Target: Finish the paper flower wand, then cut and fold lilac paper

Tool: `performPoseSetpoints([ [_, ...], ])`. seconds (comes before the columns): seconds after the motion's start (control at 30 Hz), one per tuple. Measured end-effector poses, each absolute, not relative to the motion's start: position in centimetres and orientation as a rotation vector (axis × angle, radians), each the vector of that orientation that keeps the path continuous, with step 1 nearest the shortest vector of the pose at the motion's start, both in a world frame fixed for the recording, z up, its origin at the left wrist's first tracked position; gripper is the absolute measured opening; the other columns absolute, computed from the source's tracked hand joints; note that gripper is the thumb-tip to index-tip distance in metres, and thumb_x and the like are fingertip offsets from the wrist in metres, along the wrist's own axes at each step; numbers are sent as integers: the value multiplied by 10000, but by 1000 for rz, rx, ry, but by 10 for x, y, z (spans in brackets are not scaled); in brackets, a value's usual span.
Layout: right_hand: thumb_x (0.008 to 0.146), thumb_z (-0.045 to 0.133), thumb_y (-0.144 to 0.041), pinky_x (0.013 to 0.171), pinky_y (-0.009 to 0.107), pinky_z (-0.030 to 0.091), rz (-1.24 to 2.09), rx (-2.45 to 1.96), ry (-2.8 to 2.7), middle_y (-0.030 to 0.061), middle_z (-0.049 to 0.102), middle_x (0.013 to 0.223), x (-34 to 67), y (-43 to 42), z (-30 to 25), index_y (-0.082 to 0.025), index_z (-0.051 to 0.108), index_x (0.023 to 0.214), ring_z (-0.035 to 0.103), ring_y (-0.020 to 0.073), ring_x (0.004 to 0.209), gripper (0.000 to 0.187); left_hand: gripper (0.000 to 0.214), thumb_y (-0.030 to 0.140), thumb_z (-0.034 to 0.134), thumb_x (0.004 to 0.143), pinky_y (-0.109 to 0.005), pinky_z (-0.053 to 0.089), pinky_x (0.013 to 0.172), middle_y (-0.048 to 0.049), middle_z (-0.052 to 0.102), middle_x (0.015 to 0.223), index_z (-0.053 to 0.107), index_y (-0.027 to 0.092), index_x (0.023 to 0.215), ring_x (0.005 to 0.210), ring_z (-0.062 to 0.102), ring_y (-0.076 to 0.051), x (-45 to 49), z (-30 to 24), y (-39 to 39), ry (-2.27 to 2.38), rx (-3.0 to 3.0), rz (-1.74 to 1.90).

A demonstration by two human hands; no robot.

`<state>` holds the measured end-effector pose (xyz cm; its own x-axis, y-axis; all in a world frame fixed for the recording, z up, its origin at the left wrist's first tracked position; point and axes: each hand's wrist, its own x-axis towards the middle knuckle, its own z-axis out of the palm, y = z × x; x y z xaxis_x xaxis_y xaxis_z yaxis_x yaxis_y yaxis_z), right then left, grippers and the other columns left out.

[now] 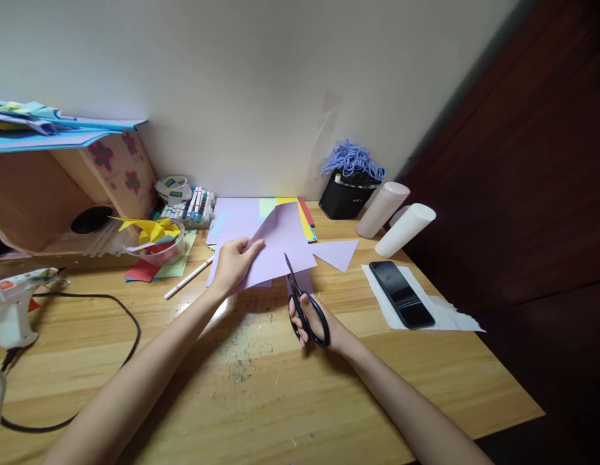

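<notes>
My left hand (236, 263) pinches the left side of a lilac sheet of paper (283, 242), thumb on top, and holds it raised above the table. In my right hand (312, 320) are black-handled scissors (293, 281), with fingers through the loops. Their blades point away from me at the sheet's near edge; one blade lies over the paper. A lilac paper triangle (337, 254) lies just right of the sheet. Beneath and behind the held sheet is a stack of coloured paper (234, 210), partly hidden.
A black phone (401, 294) rests on white tissue (442, 313) at the right, near two cylinders (405, 229). Behind stands a black pouch (345, 198) topped with blue yarn. Leftward are a marker (188, 278), a tub of paper scraps (157, 248) and a corded glue gun (16, 310).
</notes>
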<state>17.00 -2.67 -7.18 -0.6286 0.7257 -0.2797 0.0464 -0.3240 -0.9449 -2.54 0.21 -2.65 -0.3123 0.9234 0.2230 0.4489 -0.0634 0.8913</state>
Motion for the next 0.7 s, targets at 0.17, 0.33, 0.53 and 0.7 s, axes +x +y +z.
performPoseSetpoints([
  [0.17,526,509,-779,261,175,400,2040,-1124,-1366,-98,402,462,167,-26,-69,-174,446,704,390,37,270,634,438,460,527,736,-210,147,442,47,194,554,263,182,525,502,204,-70,-27,-28,4,1764,1469,1362],
  [0.33,547,527,-756,243,167,382,1969,-1117,-1419,-97,398,462,168,-26,-72,-176,442,697,404,45,271,605,439,469,533,734,-210,147,436,50,196,550,278,180,523,498,204,-69,-28,-30,5,1751,1437,1356],
  [0.53,584,385,-809,306,179,429,1951,-1017,-1466,-96,393,475,168,-27,-73,-170,450,717,414,36,292,655,431,470,540,724,-205,152,429,52,222,532,303,176,517,484,217,-65,-22,-30,1,1703,1403,1337],
  [0.7,581,394,-806,294,178,416,1918,-1060,-1480,-91,401,477,169,-25,-70,-169,447,703,416,40,289,651,428,474,547,713,-203,160,421,53,248,514,319,174,508,473,235,-63,-19,-29,1,1702,1394,1310],
])
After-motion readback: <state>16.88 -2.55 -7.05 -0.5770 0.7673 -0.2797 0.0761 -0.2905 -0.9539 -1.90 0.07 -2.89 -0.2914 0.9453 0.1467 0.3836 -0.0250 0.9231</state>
